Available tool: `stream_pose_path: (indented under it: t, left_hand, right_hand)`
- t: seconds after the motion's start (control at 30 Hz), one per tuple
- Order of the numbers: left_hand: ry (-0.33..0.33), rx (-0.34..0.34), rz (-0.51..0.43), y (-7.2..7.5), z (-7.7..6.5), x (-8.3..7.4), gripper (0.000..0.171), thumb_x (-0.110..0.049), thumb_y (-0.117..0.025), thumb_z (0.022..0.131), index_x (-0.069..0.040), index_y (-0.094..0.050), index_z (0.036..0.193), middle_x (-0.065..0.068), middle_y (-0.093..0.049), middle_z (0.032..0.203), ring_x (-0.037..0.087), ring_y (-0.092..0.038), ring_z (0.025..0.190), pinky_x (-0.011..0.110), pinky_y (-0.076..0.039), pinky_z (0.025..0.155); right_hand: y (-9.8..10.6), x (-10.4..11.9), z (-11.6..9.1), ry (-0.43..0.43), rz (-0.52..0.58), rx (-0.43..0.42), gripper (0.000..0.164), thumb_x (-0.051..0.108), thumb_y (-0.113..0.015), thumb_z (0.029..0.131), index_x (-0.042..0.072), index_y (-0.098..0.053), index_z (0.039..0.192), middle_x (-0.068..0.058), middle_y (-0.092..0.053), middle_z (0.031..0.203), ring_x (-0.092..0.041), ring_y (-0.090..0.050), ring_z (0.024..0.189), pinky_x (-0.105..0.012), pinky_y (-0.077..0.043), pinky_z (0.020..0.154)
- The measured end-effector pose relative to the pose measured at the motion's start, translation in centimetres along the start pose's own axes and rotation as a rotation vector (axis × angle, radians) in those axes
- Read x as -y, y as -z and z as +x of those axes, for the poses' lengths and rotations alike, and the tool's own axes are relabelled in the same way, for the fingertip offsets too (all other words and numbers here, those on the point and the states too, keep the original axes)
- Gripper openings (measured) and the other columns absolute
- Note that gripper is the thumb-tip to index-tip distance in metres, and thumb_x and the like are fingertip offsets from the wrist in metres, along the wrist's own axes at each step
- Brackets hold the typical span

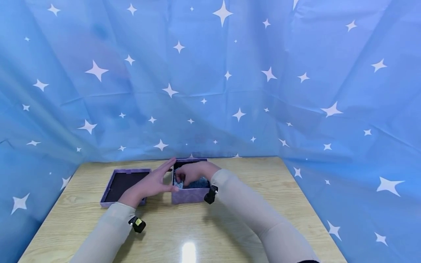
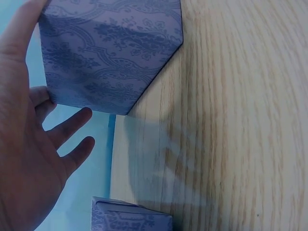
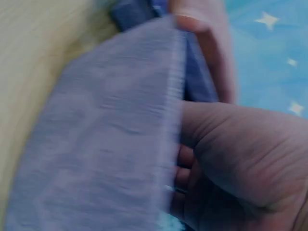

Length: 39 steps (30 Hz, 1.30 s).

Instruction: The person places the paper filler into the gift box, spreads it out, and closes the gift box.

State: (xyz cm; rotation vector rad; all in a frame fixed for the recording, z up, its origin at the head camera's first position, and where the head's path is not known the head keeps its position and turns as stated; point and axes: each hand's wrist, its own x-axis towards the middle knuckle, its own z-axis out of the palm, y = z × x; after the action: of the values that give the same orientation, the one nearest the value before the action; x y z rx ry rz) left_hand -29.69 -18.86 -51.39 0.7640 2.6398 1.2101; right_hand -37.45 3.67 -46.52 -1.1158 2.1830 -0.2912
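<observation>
An open purple patterned box (image 1: 190, 196) stands near the far edge of the table, its inside dark. My left hand (image 1: 152, 184) spans the box's left wall, thumb at the near corner and index finger at the far one. In the left wrist view two other fingers (image 2: 72, 129) spread away from the box. Inside, my right hand (image 1: 194, 171) reaches over the right wall, fingers curled and pinching light blue glittery material (image 1: 178, 183). Darker blue glittery material (image 1: 199, 183) lies beside it. In the right wrist view the box wall (image 3: 106, 139) hides most fingertips of my right hand (image 3: 240, 154).
Left of the box lies its matching purple lid (image 1: 126, 181), dark inside facing up, partly behind my left hand. A light wooden table (image 1: 177, 226) carries everything. Blue cloth with white stars (image 1: 204, 120) hangs along the table's back and sides.
</observation>
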Motion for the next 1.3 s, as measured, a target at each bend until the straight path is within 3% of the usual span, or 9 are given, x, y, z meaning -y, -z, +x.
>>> stream_pose_path:
  t: [0.1, 0.23, 0.37, 0.5, 0.73, 0.87, 1.17, 1.3]
  left_hand:
    - [-0.002, 0.000, 0.000, -0.1, 0.1, 0.1, 0.119, -0.053, -0.088, 0.094, -0.028, -0.011, 0.180, 0.002, -0.004, 0.186, 0.040, -0.014, 0.169, 0.075, -0.026, 0.125]
    - [-0.004, -0.005, -0.006, -0.1, 0.1, 0.1, 0.119, -0.054, -0.088, 0.093, -0.027, -0.011, 0.180, 0.001, -0.004, 0.186, 0.040, -0.015, 0.168, 0.075, -0.025, 0.125]
    - [-0.013, -0.006, -0.012, -0.1, 0.1, -0.1, 0.117, -0.049, -0.089, 0.095, -0.025, -0.012, 0.180, 0.003, -0.004, 0.186, 0.040, -0.014, 0.168, 0.075, -0.023, 0.126]
    - [-0.009, -0.002, -0.008, -0.1, 0.1, 0.0, 0.117, -0.048, -0.088, 0.095, -0.027, -0.011, 0.180, 0.003, -0.004, 0.187, 0.040, -0.013, 0.169, 0.073, -0.025, 0.126]
    - [0.003, -0.001, -0.014, -0.1, 0.0, 0.2, 0.119, -0.055, -0.088, 0.094, -0.028, -0.011, 0.180, -0.001, -0.003, 0.186, 0.040, -0.014, 0.169, 0.074, -0.026, 0.126]
    - [0.015, 0.001, -0.010, -0.1, 0.0, 0.3, 0.119, -0.054, -0.089, 0.094, -0.032, -0.010, 0.180, -0.001, -0.003, 0.186, 0.040, -0.014, 0.169, 0.074, -0.027, 0.125]
    - [-0.004, 0.001, 0.000, -0.2, 0.3, 0.2, 0.116, -0.048, -0.089, 0.095, -0.031, -0.011, 0.180, 0.001, -0.004, 0.187, 0.039, -0.014, 0.169, 0.074, -0.024, 0.126]
    - [0.005, 0.002, 0.007, 0.0, 0.3, 0.3, 0.117, -0.049, -0.088, 0.095, -0.033, -0.010, 0.180, 0.001, -0.004, 0.186, 0.040, -0.016, 0.168, 0.074, -0.026, 0.126]
  right_hand:
    - [0.7, 0.1, -0.5, 0.033, 0.077, -0.006, 0.016, 0.002, -0.075, 0.101, 0.008, -0.067, 0.114, -0.004, -0.065, 0.094, -0.011, -0.053, 0.074, -0.026, -0.046, 0.070]
    - [0.5, 0.4, -0.4, 0.052, 0.081, 0.050, 0.013, -0.001, -0.067, 0.103, 0.011, -0.069, 0.109, -0.002, -0.066, 0.096, -0.011, -0.054, 0.076, -0.026, -0.046, 0.072]
    - [-0.7, 0.3, 0.4, -0.021, 0.012, 0.070, 0.020, 0.000, -0.057, 0.110, 0.017, -0.067, 0.107, 0.002, -0.062, 0.098, -0.012, -0.054, 0.083, -0.029, -0.044, 0.077]
    - [-1.4, 0.2, 0.9, -0.085, -0.012, 0.055, 0.023, 0.000, -0.053, 0.112, 0.019, -0.065, 0.107, 0.003, -0.060, 0.098, -0.014, -0.055, 0.086, -0.031, -0.043, 0.080]
    - [0.2, -0.2, 0.3, 0.018, 0.005, 0.074, 0.016, 0.000, -0.063, 0.106, 0.014, -0.067, 0.112, 0.003, -0.062, 0.095, -0.011, -0.051, 0.077, -0.027, -0.044, 0.072]
    - [1.5, -0.1, -0.1, 0.025, 0.035, 0.021, 0.016, 0.002, -0.074, 0.102, 0.009, -0.068, 0.117, 0.001, -0.061, 0.088, -0.011, -0.050, 0.072, -0.027, -0.044, 0.069]
    - [-0.6, -1.6, 1.4, -0.043, -0.033, 0.011, 0.017, 0.005, -0.073, 0.100, 0.014, -0.059, 0.102, 0.003, -0.054, 0.089, -0.012, -0.047, 0.073, -0.028, -0.041, 0.069]
    - [-0.1, -1.6, 1.1, -0.002, -0.039, -0.002, 0.016, 0.005, -0.074, 0.101, 0.015, -0.062, 0.106, 0.004, -0.056, 0.090, -0.011, -0.049, 0.074, -0.028, -0.043, 0.070]
